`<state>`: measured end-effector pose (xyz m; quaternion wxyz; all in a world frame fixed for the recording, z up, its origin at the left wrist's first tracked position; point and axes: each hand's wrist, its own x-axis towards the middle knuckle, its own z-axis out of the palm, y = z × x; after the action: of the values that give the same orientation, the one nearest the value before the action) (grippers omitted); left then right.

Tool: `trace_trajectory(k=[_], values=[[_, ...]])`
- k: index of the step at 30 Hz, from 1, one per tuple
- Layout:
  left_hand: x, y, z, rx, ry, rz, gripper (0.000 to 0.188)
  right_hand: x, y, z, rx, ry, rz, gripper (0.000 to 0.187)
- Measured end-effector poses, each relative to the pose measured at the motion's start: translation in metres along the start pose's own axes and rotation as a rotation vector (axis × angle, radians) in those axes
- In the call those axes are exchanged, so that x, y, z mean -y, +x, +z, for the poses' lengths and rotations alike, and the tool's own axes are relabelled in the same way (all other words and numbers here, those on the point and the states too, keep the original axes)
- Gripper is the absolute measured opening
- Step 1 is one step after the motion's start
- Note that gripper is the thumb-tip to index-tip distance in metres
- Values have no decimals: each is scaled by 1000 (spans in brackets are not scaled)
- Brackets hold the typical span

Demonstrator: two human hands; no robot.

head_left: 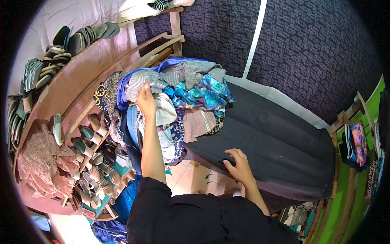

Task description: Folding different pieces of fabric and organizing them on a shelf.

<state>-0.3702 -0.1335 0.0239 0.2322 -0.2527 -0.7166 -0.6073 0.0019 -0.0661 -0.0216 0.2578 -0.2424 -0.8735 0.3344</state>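
Note:
My left hand (146, 101) reaches onto a heap of clothes and pinches the edge of a grey striped cloth (140, 81) between thumb and fingers. Beside that cloth lies a blue and turquoise flowered cloth (207, 92). Below it are a white cloth (164, 110), a dusty pink cloth (198, 124) and a dark flowered piece (178, 136). A blue-violet cloth (122, 91) runs along the heap's back and left edge. Over the front edge of the black-covered table (268, 134), my right hand (240, 166) hovers, fingers apart and holding nothing.
Left of the heap, a slatted wooden rack holds several shoes (95, 185) and a brown lace cloth (44, 158). Several sandals (77, 42) line the upper shelf. Folded clothes (357, 144) hang at the right by a green wall. A dark patterned curtain (308, 53) stands behind the table.

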Motion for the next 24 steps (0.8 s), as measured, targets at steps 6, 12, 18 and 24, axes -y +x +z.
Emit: trace_trajectory(k=[6, 12, 18, 24], values=[[-66, -63, -32, 20, -147, 2, 24, 19, 28, 12, 103, -7, -173, 38], [-107, -183, -33, 495, -257, 295, 13, 32, 53, 28, 37, 1155, 134, 69], [-112, -212, -41, 741, -275, 178, 13, 6, 63, 35, 29, 1150, 303, 39], [-108, -123, -38, 423, 75, 534, 31, -12, 40, 20, -160, 767, 182, 23]])
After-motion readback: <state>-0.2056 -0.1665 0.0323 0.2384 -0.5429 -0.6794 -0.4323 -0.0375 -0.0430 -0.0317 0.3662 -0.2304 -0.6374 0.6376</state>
